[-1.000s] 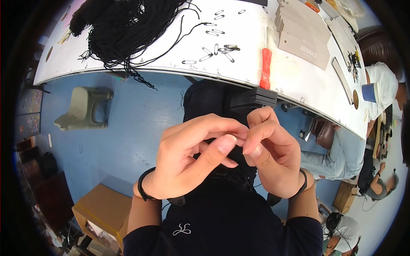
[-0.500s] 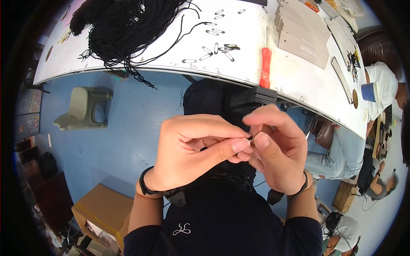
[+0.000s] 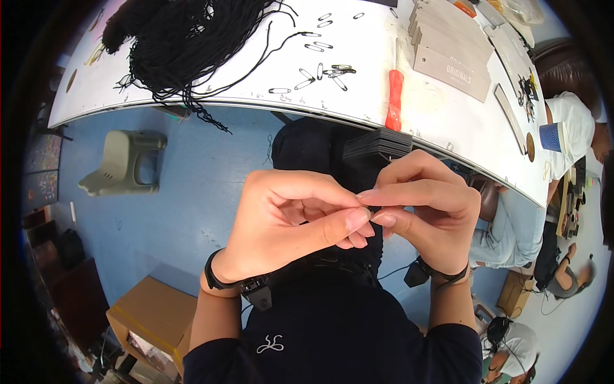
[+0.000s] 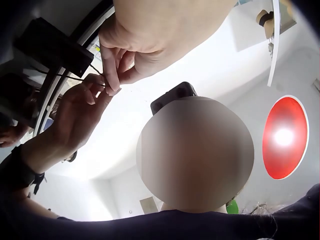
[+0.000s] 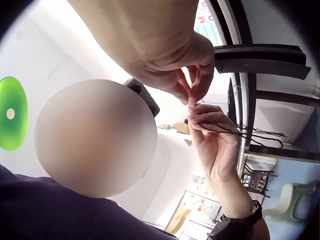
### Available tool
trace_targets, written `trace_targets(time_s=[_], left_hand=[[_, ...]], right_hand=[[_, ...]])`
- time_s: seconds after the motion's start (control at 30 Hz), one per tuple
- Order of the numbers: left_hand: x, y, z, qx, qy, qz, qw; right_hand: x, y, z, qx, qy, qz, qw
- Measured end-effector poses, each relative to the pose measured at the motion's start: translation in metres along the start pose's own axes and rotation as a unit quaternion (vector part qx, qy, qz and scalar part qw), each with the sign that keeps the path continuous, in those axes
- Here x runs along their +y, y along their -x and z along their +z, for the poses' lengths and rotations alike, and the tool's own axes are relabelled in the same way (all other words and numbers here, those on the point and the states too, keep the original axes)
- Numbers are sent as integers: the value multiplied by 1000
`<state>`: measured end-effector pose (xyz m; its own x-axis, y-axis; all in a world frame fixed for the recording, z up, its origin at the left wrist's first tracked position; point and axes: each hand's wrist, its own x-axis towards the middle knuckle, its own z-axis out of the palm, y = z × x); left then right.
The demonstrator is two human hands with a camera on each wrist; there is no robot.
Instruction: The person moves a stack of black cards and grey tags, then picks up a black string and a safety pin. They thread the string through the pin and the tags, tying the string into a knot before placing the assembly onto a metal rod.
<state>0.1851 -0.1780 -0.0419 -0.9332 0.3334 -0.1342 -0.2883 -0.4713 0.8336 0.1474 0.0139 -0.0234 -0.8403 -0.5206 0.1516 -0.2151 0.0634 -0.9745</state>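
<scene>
A thin black cord (image 5: 267, 133) trails from the fingers of my left hand (image 5: 218, 147) in the right wrist view. Thumb and index finger of the left hand (image 3: 288, 214) pinch it, the other fingers curled below. My right hand (image 3: 432, 208) meets those fingertips, its thumb and forefinger pinching the cord at the same spot. Skin hides most of that spot in the head view. From the left wrist, the cord (image 4: 75, 78) shows as a dark line running to both hands' fingertips, beside the right hand (image 4: 75, 117).
On the white table (image 3: 243, 96) lie a heap of black cords (image 3: 185, 48), several safety pins (image 3: 279, 91), a red-handled tool (image 3: 394, 96) and grey cards (image 3: 454, 70). A black stack (image 3: 377, 144) is at the table's near edge. A green chair (image 3: 121, 163) stands left, a cardboard box (image 3: 153, 307) lower left.
The right hand has shifted right, its fingers lifting apart from the thumb and then closing again at the left fingertips. The left thumb and index finger have closed together.
</scene>
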Motion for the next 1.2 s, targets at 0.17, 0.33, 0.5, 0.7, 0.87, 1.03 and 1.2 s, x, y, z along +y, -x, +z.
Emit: trace_targets(time_s=[0.17, 0.33, 0.5, 0.7, 0.87, 1.03, 1.2], left_hand=[[-3, -1, -1, -4, 1, 11, 1000], [-7, -2, -2, -6, -9, 37, 999], [-8, -3, 1, 2, -30, 54, 998], [-8, -7, 4, -27, -63, 92, 993], [-3, -6, -1, -36, -173, 161, 971], [-4, -2, -4, 14, -289, 257, 922], [-11, 2, -8, 95, -579, 457, 668]], right_hand=[[0, -1, 0, 4, 10, 2, 1000], [3, -3, -1, 2, 25, -25, 999], [6, -1, -1, 11, 45, -47, 998], [-2, -3, -1, 13, 191, -135, 972], [-6, 0, 8, 50, 121, -89, 987], [-5, -3, 17, 65, 98, -88, 989], [-8, -11, 19, 66, 92, -87, 990]])
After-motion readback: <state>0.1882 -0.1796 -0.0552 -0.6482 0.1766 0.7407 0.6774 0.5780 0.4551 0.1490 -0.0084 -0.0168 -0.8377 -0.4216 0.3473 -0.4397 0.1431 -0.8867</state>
